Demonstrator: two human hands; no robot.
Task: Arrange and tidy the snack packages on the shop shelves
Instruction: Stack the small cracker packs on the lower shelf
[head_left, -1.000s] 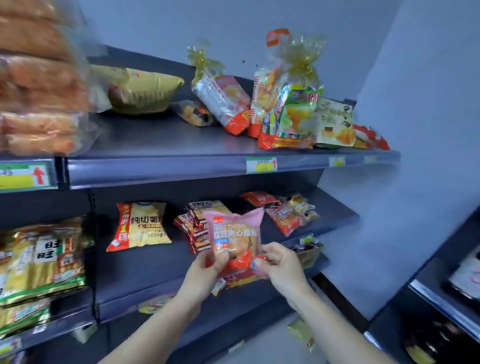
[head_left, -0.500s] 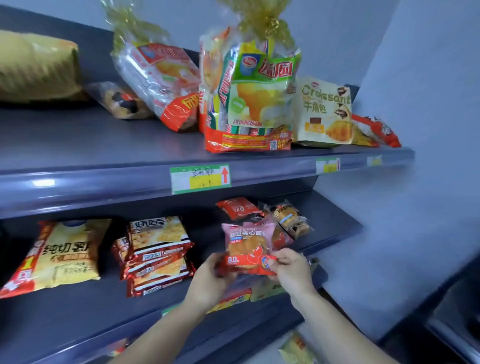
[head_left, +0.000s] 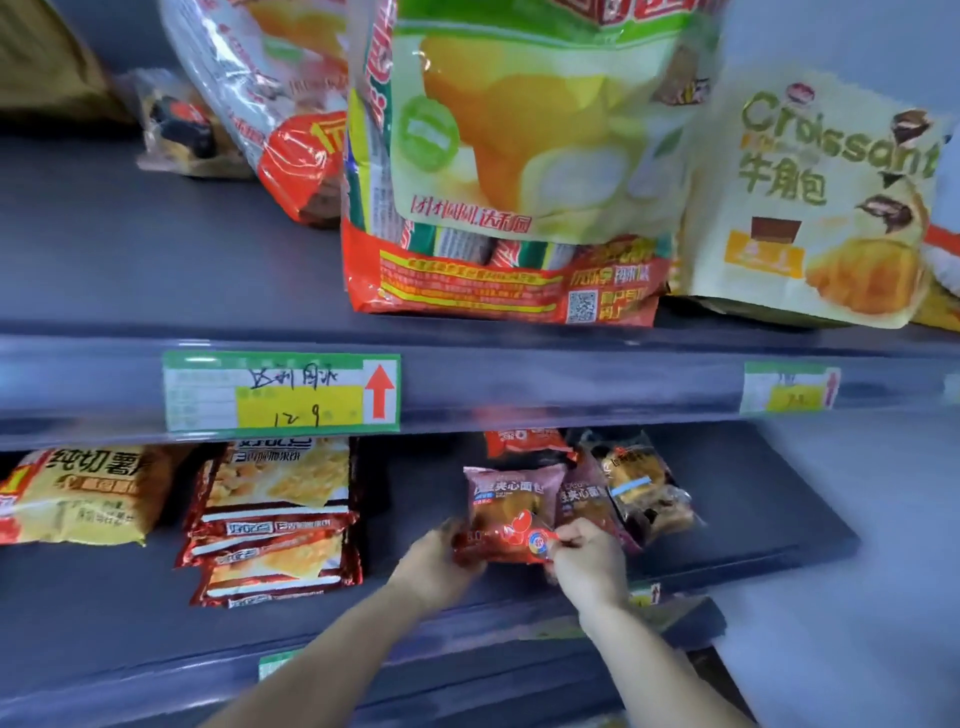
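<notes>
Your left hand (head_left: 434, 564) curls round the lower left corner of the pink bread packet (head_left: 511, 506), and your right hand (head_left: 587, 558) pinches its lower right corner between thumb and fingertips. The packet is glossy, crinkled film, roughly square and puffed over a brown bun. It sits on the middle shelf (head_left: 753, 519), a smooth dark grey board, with its right edge touching, perhaps overlapping, a matching pink packet (head_left: 584, 501); blur makes that hard to settle. Just right of that lies a clear-wrapped pastry (head_left: 644, 493), and behind them a red packet (head_left: 524, 441) is half hidden under the upper shelf (head_left: 156, 270). Well to the left, a stack of flat, shiny red-edged cracker packets (head_left: 280, 519) leans forward, with a soft yellow crisp bag (head_left: 78, 493) beside it, cut off at the left edge. On the upper shelf lip, a green and yellow paper price tag (head_left: 280, 392) carries handwriting too smeared to read. Above, a large green-and-orange bag (head_left: 519, 156) and a matt cream Croissant bag (head_left: 810, 197) are cropped at the top. Compared with half a second ago, you are closer to the shelves and the packet has gone from in front of the shelf edge to further in, alongside its twin.
</notes>
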